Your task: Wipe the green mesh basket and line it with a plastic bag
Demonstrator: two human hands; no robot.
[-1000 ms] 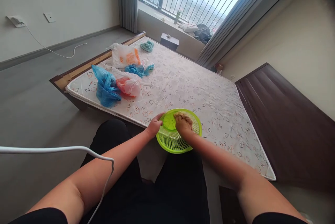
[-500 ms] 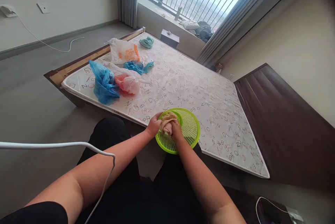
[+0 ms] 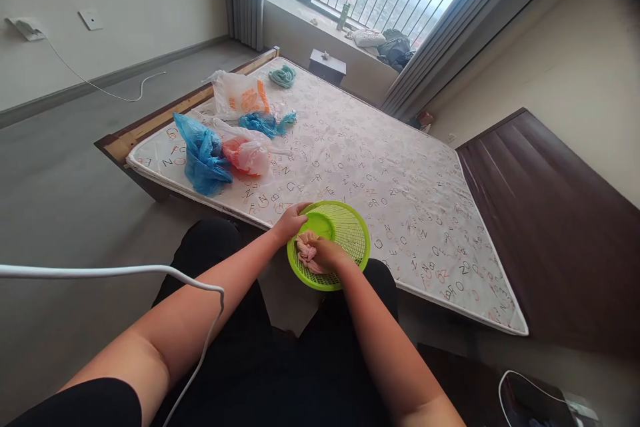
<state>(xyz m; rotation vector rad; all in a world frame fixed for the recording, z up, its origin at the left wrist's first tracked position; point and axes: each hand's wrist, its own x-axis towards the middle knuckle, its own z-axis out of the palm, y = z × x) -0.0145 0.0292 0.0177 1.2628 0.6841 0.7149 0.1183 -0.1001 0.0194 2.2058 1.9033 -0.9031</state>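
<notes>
A lime-green mesh basket (image 3: 353,232) leans tilted over my knees, its open side facing me. My left hand (image 3: 291,222) is closed on the upper left rim of the basket, fingers behind it and thumb toward the inside. Inside the basket's mouth, my right hand (image 3: 327,254) grips a bunched pinkish cloth (image 3: 306,252). The cloth hangs near the lower left of the rim, and part of it is hidden by my right hand.
A mattress with printed letters (image 3: 400,214) lies in front of me. On its left are a blue plastic bag (image 3: 203,157), a red-and-white bag (image 3: 247,152), a white bag with orange print (image 3: 240,95) and a teal coil (image 3: 283,76). A white cable (image 3: 125,272) crosses my left arm.
My left hand has let go of the cloth and taken the basket's rim. The cloth, now only in my right hand, has moved slightly left and down. The basket has shifted left.
</notes>
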